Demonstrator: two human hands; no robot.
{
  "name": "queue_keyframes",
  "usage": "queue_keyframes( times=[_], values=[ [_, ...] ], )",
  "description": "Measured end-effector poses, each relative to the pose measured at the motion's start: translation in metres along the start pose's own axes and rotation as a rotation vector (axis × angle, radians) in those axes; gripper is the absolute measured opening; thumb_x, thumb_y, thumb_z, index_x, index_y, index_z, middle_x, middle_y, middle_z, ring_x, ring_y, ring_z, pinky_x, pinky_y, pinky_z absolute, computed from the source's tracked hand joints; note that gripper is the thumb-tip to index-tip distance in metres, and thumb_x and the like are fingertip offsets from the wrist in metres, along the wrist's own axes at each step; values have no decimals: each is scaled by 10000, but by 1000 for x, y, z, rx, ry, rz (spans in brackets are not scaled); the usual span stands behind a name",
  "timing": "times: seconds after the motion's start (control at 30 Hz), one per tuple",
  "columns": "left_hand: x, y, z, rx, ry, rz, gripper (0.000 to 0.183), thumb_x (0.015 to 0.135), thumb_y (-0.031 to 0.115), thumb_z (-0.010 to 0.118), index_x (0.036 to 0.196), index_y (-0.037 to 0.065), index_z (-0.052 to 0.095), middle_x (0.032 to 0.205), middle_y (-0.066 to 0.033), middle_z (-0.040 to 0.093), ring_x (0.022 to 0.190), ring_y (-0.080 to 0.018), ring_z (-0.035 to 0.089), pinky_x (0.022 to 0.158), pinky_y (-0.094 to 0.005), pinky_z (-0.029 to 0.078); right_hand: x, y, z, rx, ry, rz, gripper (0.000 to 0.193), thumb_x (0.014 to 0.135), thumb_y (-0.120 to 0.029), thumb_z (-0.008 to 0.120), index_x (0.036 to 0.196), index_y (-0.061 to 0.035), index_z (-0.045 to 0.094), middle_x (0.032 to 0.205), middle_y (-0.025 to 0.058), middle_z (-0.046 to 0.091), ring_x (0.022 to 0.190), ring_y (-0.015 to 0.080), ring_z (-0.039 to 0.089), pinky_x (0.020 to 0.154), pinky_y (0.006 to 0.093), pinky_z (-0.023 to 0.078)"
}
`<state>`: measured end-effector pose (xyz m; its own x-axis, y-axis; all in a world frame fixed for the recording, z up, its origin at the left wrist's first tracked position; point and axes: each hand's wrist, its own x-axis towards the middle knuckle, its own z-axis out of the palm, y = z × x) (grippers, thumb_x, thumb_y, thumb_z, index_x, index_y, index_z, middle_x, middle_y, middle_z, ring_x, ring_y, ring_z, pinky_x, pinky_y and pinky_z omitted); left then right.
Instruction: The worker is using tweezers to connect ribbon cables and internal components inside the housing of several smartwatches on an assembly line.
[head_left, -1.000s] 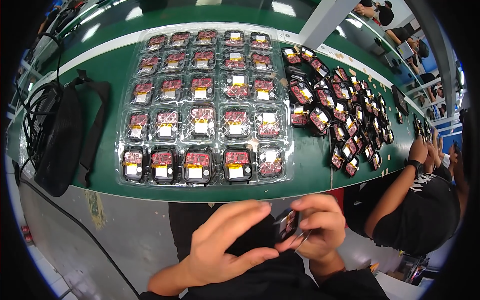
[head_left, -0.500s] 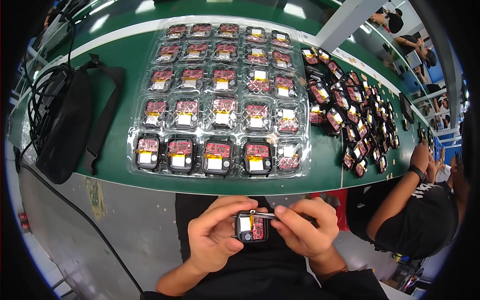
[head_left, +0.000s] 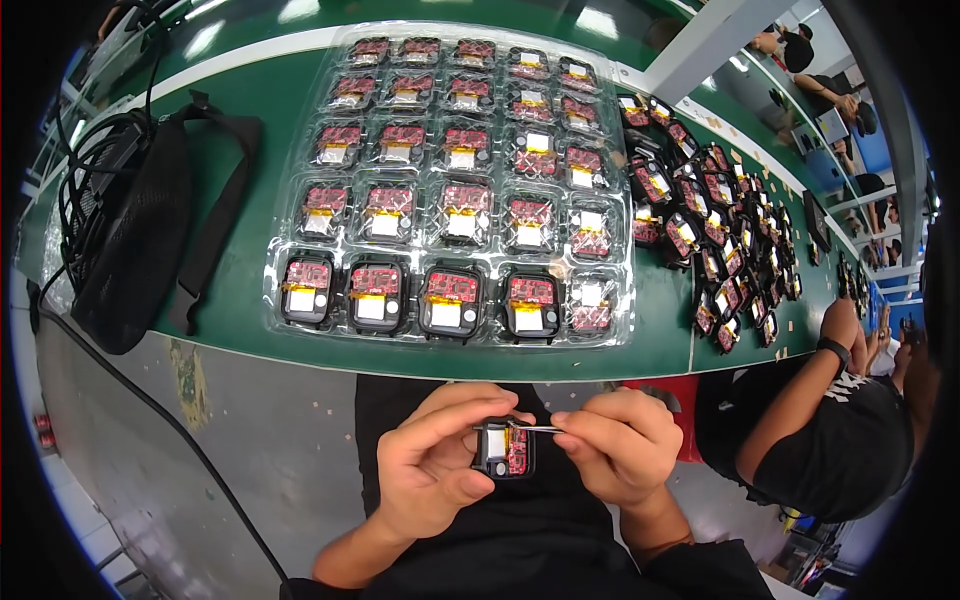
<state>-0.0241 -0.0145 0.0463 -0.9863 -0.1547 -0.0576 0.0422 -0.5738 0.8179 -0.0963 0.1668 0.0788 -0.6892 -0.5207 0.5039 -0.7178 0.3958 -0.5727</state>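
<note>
Above my lap, my left hand [head_left: 432,450] is closed around a black smartwatch case [head_left: 493,466] by its edges. The case's open side faces up, showing a red circuit board [head_left: 518,460], a white battery and a strip of yellow tape. Between thumb and fingers, my right hand [head_left: 630,445] pinches metal tweezers [head_left: 543,429]. Their tips reach the upper edge of the case, near the yellow tape. Whether they grip a part there is too small to tell. A clear plastic tray [head_left: 455,345] on the green table holds rows of similar watch cases.
Many more watch cases [head_left: 715,215] lie heaped right of the tray. A black bag [head_left: 135,230] with a strap and coiled cables occupies the left of the green table [head_left: 235,265]. Close on my right sits a co-worker [head_left: 830,430] in dark clothing. A cable [head_left: 165,425] runs down at left.
The tweezer tips have shifted slightly further in over the case's upper edge. Both hands stay near the same place, and the table appears slightly shifted in view.
</note>
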Motion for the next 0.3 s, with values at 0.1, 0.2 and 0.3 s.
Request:
queue_keyframes(
  times=[0.1, 0.2, 0.3],
  values=[
    [1, 2, -1, 60, -30, 1, 744, 841, 510, 759, 1226, -107, 601, 1219, -228, 569, 1043, -342, 669, 933, -451, 563, 1, 1, -1, 30, -21, 29, 232, 718, -101, 844, 928, -61, 754, 770, 32, 630, 576, 161, 605, 493, 283, 470],
    [1, 1, -5, 93, -40, -11, 758, 844, 526, 751, 1231, -108, 602, 1220, -225, 569, 1040, -338, 668, 933, -444, 559, -1, 2, 0, 25, -33, 34, 225, 722, -105, 841, 925, -62, 754, 771, 32, 631, 583, 163, 611, 498, 285, 479],
    [1, -3, -16, -45, -185, 10, 626, 892, 211, 770, 1323, -161, 510, 1352, -226, 487, 1226, -311, 571, 1049, -410, 489, -2, 1, 0, -49, -39, 11, 228, 726, -104, 838, 936, -71, 756, 776, 34, 631, 586, 166, 612, 504, 288, 481]
  ],
)
